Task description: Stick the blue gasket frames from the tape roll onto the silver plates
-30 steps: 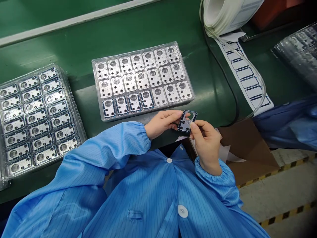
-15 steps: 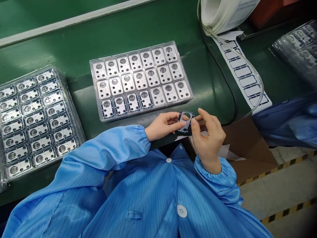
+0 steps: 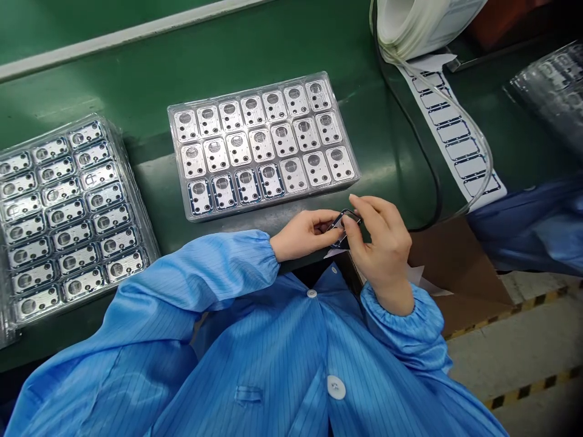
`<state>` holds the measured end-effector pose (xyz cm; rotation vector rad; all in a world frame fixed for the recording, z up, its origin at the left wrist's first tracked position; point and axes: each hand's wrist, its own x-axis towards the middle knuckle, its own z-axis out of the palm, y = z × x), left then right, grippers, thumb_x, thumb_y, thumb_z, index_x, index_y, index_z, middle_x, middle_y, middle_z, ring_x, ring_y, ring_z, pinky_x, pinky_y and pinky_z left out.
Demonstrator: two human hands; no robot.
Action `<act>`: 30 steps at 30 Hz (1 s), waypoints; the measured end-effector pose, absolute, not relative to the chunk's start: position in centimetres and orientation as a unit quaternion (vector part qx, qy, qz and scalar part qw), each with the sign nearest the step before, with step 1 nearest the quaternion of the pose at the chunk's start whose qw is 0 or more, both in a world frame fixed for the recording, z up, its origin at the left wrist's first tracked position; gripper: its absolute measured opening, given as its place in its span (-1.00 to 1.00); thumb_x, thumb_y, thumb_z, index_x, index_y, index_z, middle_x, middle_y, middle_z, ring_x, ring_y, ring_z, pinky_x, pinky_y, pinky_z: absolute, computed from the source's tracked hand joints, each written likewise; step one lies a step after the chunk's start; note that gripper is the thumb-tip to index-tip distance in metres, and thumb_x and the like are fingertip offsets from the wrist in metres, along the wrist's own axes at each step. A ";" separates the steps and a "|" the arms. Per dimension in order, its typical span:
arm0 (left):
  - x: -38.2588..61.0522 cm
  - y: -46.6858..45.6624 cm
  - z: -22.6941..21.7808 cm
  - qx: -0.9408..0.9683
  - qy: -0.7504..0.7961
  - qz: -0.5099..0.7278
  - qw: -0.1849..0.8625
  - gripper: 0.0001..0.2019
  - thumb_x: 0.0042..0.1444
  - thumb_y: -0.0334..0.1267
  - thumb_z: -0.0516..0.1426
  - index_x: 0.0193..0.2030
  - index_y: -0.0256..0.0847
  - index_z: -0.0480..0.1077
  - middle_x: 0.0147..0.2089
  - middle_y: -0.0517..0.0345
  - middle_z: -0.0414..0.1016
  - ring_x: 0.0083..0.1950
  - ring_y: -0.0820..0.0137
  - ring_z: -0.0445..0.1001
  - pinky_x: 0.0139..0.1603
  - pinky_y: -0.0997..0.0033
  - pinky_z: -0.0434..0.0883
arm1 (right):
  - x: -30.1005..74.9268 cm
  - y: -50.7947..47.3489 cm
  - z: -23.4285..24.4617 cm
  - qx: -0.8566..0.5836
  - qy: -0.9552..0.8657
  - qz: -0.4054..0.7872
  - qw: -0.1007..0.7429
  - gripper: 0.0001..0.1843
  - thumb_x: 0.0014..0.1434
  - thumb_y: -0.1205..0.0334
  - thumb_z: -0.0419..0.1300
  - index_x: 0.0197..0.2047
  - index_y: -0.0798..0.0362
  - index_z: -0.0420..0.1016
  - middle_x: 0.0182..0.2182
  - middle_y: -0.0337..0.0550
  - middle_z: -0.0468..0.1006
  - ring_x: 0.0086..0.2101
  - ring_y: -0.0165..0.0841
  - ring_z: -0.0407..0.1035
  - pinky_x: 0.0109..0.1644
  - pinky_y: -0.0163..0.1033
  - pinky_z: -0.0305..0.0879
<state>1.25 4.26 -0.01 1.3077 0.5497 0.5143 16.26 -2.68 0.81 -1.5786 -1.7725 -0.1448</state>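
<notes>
Both my hands hold one small metal plate (image 3: 342,220) with a dark rim, just in front of my chest at the table's near edge. My left hand (image 3: 305,233) pinches its left side. My right hand (image 3: 380,240) covers most of it, thumb and fingers closed on its right side. Only a sliver of the plate shows between the fingers. Beyond the hands lies a clear plastic tray (image 3: 268,209) of similar metal plates in three rows; several in the near row have dark blue rims.
A stack of clear trays (image 3: 68,212) filled with plates stands at the left. A label roll (image 3: 419,24) feeds a strip of frame stickers (image 3: 455,130) at the right, beside a black cable. A brown cardboard box (image 3: 455,267) sits under my right wrist. A blue sleeve (image 3: 528,224) lies far right.
The plate was held face up and plainly visible; now it has tilted on edge and my right hand has closed over it, hiding most of it.
</notes>
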 end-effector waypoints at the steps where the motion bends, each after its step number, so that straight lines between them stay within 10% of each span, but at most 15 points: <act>1: 1.2 4.2 -0.1 0.601 0.250 0.231 0.723 -0.77 0.14 -0.14 0.16 -0.29 -0.33 0.40 -0.40 0.24 0.25 -0.36 0.53 0.20 -0.31 0.48 0.24 | 16.3 -2.6 0.9 -0.610 -0.699 -0.058 0.368 -0.68 0.31 0.29 0.15 0.11 0.04 0.51 -0.11 0.03 0.57 -0.11 -0.19 0.50 -0.02 -0.11 0.47; 13: 1.1 4.4 0.1 0.626 0.260 0.210 0.705 -0.77 0.16 -0.15 0.14 -0.38 -0.30 0.35 -0.37 0.22 0.30 -0.34 0.51 0.25 -0.26 0.47 0.29 | 16.7 -2.5 1.1 -0.564 -0.738 -0.135 0.345 -0.70 0.21 0.40 0.26 0.01 0.02 0.54 -0.20 -0.05 0.64 -0.23 -0.22 0.54 -0.16 -0.14 0.44; 30: 1.4 4.2 -0.3 0.656 0.259 0.217 0.676 -0.81 0.18 -0.25 0.12 -0.21 -0.33 0.48 -0.36 0.16 0.42 -0.26 0.44 0.40 -0.16 0.44 0.39 | 16.6 -2.7 2.2 -0.562 -0.686 0.067 0.456 -0.91 0.21 0.40 0.21 -0.26 0.02 0.49 -0.17 -0.05 0.58 -0.12 -0.20 0.50 -0.03 -0.03 0.47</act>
